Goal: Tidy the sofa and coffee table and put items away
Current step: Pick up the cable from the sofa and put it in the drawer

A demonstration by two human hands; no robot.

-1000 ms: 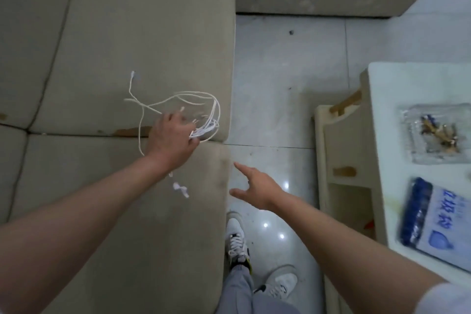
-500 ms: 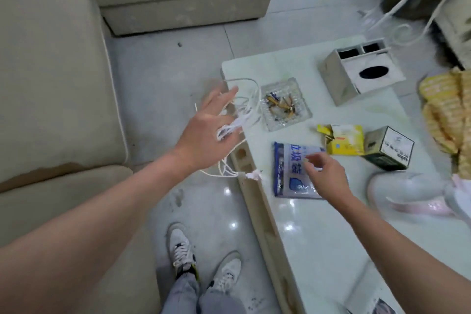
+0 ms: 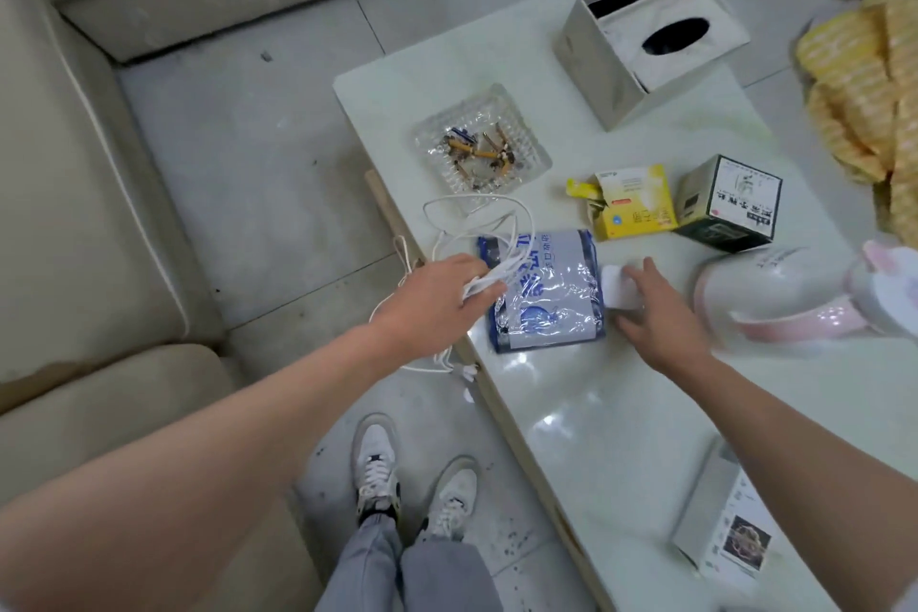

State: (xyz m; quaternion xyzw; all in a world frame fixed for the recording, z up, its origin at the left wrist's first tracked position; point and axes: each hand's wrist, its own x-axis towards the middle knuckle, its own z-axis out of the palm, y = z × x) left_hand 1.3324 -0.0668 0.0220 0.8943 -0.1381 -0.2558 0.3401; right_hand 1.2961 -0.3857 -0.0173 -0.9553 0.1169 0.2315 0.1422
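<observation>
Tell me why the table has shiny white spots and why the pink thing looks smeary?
In the head view, the glossy coffee table mirrors overhead lights as glare spots; the pink object at the right edge is motion-blurred, and the wide lens bends the sofa edges.

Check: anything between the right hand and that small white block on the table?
Nothing visible. The right hand already touches the small white block, just right of the blue plastic packet.
</observation>
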